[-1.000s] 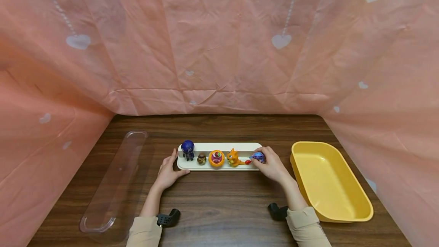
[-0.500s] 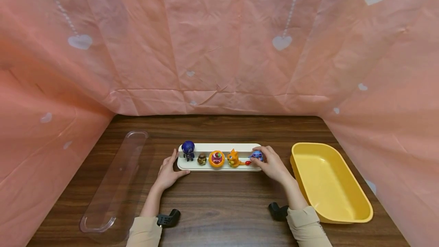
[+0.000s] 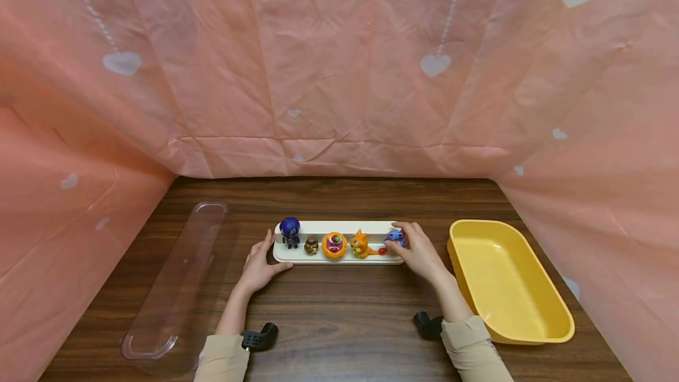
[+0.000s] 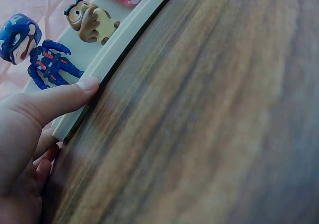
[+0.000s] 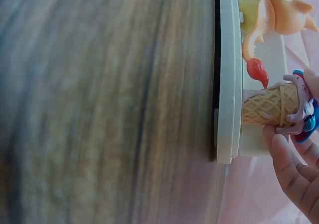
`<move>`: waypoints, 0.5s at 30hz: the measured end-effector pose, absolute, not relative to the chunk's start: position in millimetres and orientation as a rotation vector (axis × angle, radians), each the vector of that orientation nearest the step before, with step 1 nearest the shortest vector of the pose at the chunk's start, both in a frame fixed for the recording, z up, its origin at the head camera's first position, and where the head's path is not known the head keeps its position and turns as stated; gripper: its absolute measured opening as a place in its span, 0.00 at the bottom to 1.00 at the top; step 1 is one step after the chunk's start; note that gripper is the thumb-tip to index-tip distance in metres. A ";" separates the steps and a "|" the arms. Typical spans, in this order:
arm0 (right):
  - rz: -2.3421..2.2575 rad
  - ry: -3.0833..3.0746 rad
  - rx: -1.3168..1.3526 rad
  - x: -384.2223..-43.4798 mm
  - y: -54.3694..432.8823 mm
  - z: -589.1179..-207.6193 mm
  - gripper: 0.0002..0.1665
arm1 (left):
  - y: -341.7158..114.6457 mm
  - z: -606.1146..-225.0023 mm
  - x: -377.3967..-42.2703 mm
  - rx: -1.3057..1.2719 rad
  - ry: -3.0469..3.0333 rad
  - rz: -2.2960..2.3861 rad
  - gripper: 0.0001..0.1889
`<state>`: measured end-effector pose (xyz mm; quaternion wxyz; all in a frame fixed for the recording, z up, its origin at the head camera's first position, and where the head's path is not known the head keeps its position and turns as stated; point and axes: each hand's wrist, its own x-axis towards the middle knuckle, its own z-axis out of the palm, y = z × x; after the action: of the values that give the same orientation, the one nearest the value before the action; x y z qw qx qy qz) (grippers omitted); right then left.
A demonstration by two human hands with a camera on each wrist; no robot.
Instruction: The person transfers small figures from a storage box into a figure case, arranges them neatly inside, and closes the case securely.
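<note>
A long white display base (image 3: 339,229) bears a row of small figures. At its left end my left hand (image 3: 259,267) grips the base, thumb on the front edge (image 4: 75,102). Near it stands a toy figure in a blue helmet and suit (image 4: 47,59), then a brown owl figure (image 4: 92,22). An orange round figure (image 3: 334,246) and an orange creature with a red-tipped tail (image 3: 361,244) follow. At the right end my right hand (image 3: 421,255) pinches an ice-cream-cone figure (image 5: 271,104) with a blue top; the cone's foot meets the base. Fingers partly hide its top.
A clear plastic cover (image 3: 180,282) lies on the left of the brown wood table (image 3: 339,317). A yellow basin (image 3: 509,282) stands at the right. Pink cloth with white hearts (image 3: 339,75) hangs around the back and sides.
The ice-cream-cone figure has turned in my right fingers and shifted slightly left; more of its blue face shows. My left hand keeps its place on the base.
</note>
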<state>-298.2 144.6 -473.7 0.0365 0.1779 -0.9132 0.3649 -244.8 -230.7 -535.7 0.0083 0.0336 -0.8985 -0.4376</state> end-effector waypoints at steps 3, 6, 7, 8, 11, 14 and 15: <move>1.125 -2.810 0.540 -298.2 143.6 -474.1 0.30 | -231.0 -536.2 -244.4 0.106 -2.810 -1.370 0.56; 1.140 -2.811 0.547 -298.4 144.3 -473.9 0.31 | -231.1 -536.7 -244.4 0.110 -2.811 -1.376 0.56; 1.149 -2.811 0.542 -298.3 144.9 -473.5 0.32 | -230.9 -536.9 -244.3 0.111 -2.810 -1.378 0.56; 1.156 -2.809 0.541 -298.4 145.7 -473.3 0.32 | -230.7 -536.8 -244.3 0.110 -2.811 -1.377 0.56; 1.212 -2.788 0.511 -298.7 148.8 -471.6 0.32 | -230.1 -536.1 -244.3 0.111 -2.811 -1.382 0.56; 1.245 -2.773 0.462 -300.3 152.9 -469.3 0.33 | -230.1 -534.8 -245.2 0.106 -2.816 -1.377 0.56; 1.259 -2.772 0.436 -301.1 154.2 -468.4 0.33 | -230.2 -534.0 -245.6 0.105 -2.817 -1.377 0.56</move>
<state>-301.1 154.2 -468.4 0.0330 0.1418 -0.9007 0.4093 -245.6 -230.2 -534.0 0.0022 0.0334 -0.8979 -0.4389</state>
